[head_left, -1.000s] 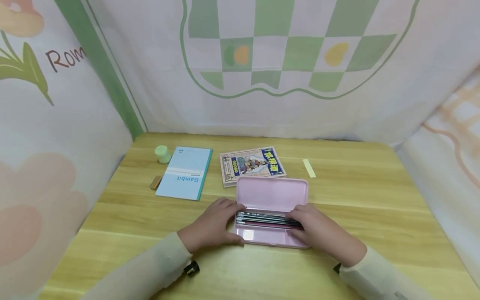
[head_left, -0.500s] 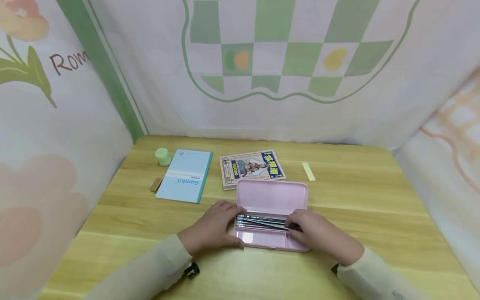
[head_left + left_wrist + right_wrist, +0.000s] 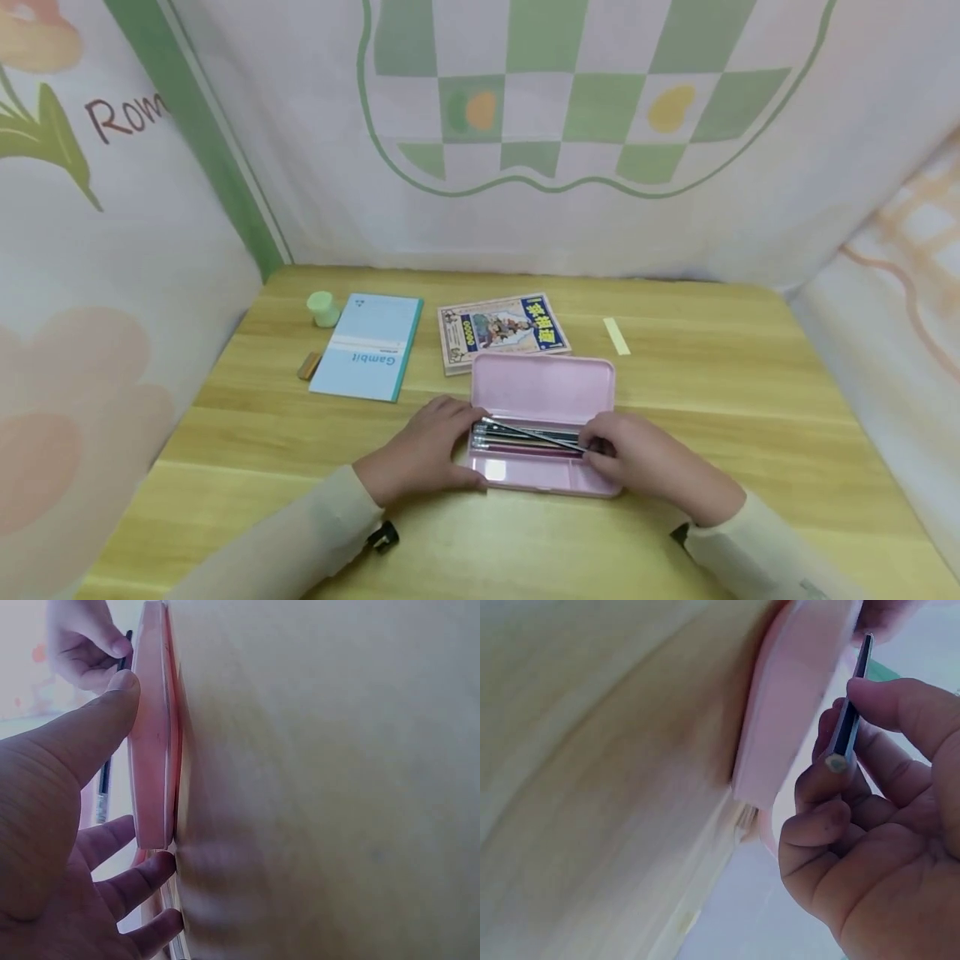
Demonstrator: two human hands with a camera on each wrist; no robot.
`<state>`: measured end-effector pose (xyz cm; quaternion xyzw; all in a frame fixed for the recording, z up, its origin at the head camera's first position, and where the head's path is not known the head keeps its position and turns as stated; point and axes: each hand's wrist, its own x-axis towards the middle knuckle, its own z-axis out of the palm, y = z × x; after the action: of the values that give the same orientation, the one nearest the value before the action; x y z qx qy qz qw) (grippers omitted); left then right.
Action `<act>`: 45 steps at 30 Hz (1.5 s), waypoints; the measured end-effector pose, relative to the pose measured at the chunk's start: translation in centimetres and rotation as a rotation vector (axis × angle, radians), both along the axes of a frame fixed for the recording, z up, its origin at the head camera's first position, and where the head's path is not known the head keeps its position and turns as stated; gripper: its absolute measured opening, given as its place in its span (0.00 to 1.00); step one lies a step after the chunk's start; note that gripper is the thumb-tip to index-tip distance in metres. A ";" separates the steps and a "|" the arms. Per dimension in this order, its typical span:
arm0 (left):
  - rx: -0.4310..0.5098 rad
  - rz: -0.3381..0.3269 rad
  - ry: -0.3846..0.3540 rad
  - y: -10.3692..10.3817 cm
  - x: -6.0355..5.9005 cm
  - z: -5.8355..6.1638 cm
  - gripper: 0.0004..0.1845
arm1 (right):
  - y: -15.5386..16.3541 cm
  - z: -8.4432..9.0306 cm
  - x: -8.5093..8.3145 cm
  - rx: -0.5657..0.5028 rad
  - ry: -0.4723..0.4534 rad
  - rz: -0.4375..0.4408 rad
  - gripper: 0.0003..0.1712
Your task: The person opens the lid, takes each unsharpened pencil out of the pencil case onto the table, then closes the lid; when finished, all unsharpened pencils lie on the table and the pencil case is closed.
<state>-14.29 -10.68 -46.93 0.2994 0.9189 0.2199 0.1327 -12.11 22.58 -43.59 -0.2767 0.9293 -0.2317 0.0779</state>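
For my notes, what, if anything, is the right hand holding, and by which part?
The right hand pinches a dark pencil close to its flat, unsharpened end.

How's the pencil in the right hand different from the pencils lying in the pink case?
The held pencil slants across the row, while the lying pencils rest side by side in the pink case. The right hand pinches the held pencil, but the lying pencils are down in the case. Both are long and thin, with silvery ends.

Wood-grain table (image 3: 750, 400) before pale backdrop (image 3: 525, 229), green checks printed; flower-patterned left wall (image 3: 112, 250)
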 end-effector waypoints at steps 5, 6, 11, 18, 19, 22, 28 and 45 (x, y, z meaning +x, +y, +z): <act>0.002 0.001 0.002 -0.1 -0.1 0.3 0.54 | 1.2 1.0 0.3 -0.034 -0.001 -0.074 0.06; 0.004 0.001 0.001 0.0 -0.1 0.3 0.53 | 1.6 1.3 0.4 -0.041 0.004 -0.099 0.06; 0.004 -0.003 0.005 0.0 0.0 0.1 0.53 | 4.9 2.3 0.9 -0.039 0.100 -0.228 0.07; 0.007 -0.009 0.010 0.0 0.2 0.0 0.53 | 11.4 2.2 0.3 0.059 0.105 -0.393 0.07; 0.009 -0.009 0.011 0.0 0.2 -0.1 0.53 | 12.3 2.1 0.1 0.077 0.093 -0.412 0.08; 0.012 -0.011 0.013 -0.1 0.1 -0.2 0.53 | 14.8 1.4 -0.3 0.121 0.032 -0.457 0.11; 0.012 -0.011 0.008 -0.2 0.0 -0.3 0.53 | 17.5 0.1 -1.0 0.155 -0.122 -0.476 0.13; 0.015 -0.016 0.000 -0.1 0.0 0.1 0.52 | 18.1 -0.3 -2.0 0.215 -0.169 -0.466 0.15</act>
<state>-14.31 -10.78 -46.81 0.3079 0.9147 0.2259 0.1321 -14.11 40.66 -43.87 -0.0252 0.9775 -0.1655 0.1285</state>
